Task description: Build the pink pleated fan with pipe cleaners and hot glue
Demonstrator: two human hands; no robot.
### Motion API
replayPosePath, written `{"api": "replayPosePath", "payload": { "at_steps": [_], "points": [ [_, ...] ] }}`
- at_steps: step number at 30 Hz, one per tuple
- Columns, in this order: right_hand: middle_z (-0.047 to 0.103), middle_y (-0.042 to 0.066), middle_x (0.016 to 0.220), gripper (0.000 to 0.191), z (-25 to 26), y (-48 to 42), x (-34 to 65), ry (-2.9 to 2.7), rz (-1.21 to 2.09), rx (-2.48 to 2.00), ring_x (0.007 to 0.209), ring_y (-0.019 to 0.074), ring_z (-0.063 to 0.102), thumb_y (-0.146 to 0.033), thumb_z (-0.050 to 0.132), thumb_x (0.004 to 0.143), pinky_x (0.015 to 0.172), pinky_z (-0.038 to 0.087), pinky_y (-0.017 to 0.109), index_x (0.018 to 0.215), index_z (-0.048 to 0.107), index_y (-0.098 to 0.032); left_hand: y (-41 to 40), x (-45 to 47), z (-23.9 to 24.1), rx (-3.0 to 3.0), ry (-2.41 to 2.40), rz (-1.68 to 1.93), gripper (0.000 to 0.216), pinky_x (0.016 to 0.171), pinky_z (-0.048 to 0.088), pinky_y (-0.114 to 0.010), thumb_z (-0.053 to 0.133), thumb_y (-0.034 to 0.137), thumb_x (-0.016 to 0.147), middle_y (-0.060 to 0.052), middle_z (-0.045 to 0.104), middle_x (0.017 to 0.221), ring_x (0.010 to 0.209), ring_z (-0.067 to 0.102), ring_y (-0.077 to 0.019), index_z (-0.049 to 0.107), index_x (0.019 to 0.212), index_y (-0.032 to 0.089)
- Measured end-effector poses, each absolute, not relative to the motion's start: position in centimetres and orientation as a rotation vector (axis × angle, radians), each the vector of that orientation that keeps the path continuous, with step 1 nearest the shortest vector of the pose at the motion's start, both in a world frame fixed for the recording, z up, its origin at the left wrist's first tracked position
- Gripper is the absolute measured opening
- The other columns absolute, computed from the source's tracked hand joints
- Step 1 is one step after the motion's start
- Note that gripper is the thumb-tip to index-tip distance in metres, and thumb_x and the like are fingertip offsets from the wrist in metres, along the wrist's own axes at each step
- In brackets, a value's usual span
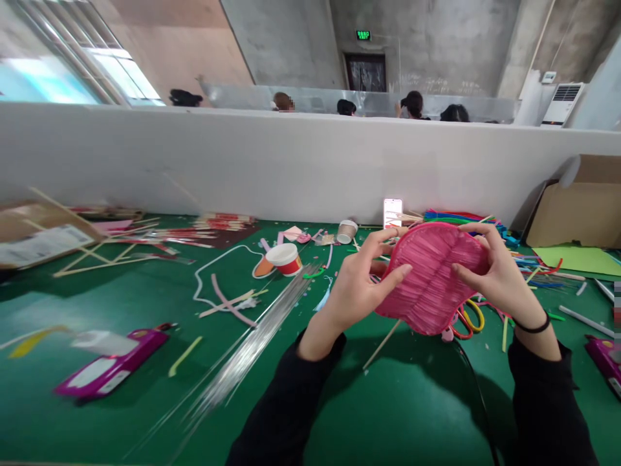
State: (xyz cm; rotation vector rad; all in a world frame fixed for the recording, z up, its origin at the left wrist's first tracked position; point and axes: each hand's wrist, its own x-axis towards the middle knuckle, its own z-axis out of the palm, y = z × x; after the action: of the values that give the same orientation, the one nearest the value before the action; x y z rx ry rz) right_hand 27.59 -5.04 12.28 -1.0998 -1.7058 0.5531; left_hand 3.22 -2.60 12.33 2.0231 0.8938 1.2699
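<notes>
Pink ribbed piece is up over the green table, right of the paper cup, left hand and right hand pinching its edges. Flat face toward the wearer, midline slanting up-right; can't call a long axis. Purple glue gun sits left of the cup, nearer.

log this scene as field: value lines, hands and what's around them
left hand: grips the left edge of the pink piece
right hand: grips its right side
table: green, cluttered
left of hands: purple tool, thin wires, paper cup
beneath right hand: yellow-and-red handles
back: lit phone near the white partition
</notes>
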Motion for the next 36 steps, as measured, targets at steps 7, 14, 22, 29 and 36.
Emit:
{"api": "replayPosePath", "payload": {
  "at_steps": [7, 14, 22, 29, 36],
  "points": [
    [0.064, 0.006, 0.12, 0.05, 13.4, -6.8, 27.1, -1.792, 0.39, -1.111, 0.088, 0.0185, 0.068, -0.016, 0.065, 0.083, 0.078, 0.059, 0.037, 0.128, 0.049, -0.027, -3.0, 3.6, 14.2, 1.85, 0.839, 1.292, 0.044, 0.068, 0.058, -0.027, 0.066, 0.051, 0.086, -0.012, 0.073, 0.111, 0.087, 0.071, -0.0182, 0.063, 0.113, 0.017],
    [0.059, 0.006, 0.13, 0.055, 14.8, -9.1, 26.4, -1.839, 0.216, -1.074, 0.115, 0.0242, 0.063, -0.007, 0.059, 0.077, 0.092, 0.056, 0.041, 0.127, 0.052, -0.029, -3.7, 4.7, 19.6, 2.07, 0.819, 1.178, 0.025, 0.071, 0.056, -0.027, 0.062, 0.04, 0.087, -0.008, 0.076, 0.098, 0.088, 0.07, -0.018, 0.07, 0.095, 0.017],
    [0.06, 0.007, 0.131, 0.057, 14.9, -9.4, 26.6, -1.875, 0.171, -1.044, 0.124, 0.0263, 0.059, -0.007, 0.058, 0.076, 0.1, 0.053, 0.045, 0.129, 0.051, -0.028, -5.1, 4.1, 22.5, 2.358, 0.917, 1.044, 0.015, 0.073, 0.058, -0.031, 0.064, 0.032, 0.084, -0.004, 0.078, 0.091, 0.084, 0.072, -0.0187, 0.073, 0.091, 0.022],
    [0.059, 0.007, 0.132, 0.057, 15.0, -9.6, 26.5, -1.893, 0.174, -1.031, 0.127, 0.027, 0.057, -0.008, 0.058, 0.076, 0.105, 0.05, 0.047, 0.129, 0.051, -0.028, -4.6, 3.9, 22.6, 2.33, 0.953, 0.958, 0.019, 0.061, 0.055, -0.028, 0.065, 0.033, 0.084, -0.004, 0.075, 0.078, 0.07, 0.07, -0.0172, 0.072, 0.096, 0.02],
    [0.06, 0.007, 0.133, 0.056, 15.0, -9.6, 26.5, -1.886, 0.169, -1.042, 0.13, 0.0282, 0.056, -0.009, 0.058, 0.076, 0.106, 0.05, 0.049, 0.128, 0.052, -0.028, -3.9, 3.7, 22.7, 2.263, 0.913, 0.882, 0.021, 0.062, 0.053, -0.029, 0.065, 0.033, 0.084, -0.004, 0.074, 0.077, 0.071, 0.068, -0.0177, 0.071, 0.098, 0.02]
  ]
}}
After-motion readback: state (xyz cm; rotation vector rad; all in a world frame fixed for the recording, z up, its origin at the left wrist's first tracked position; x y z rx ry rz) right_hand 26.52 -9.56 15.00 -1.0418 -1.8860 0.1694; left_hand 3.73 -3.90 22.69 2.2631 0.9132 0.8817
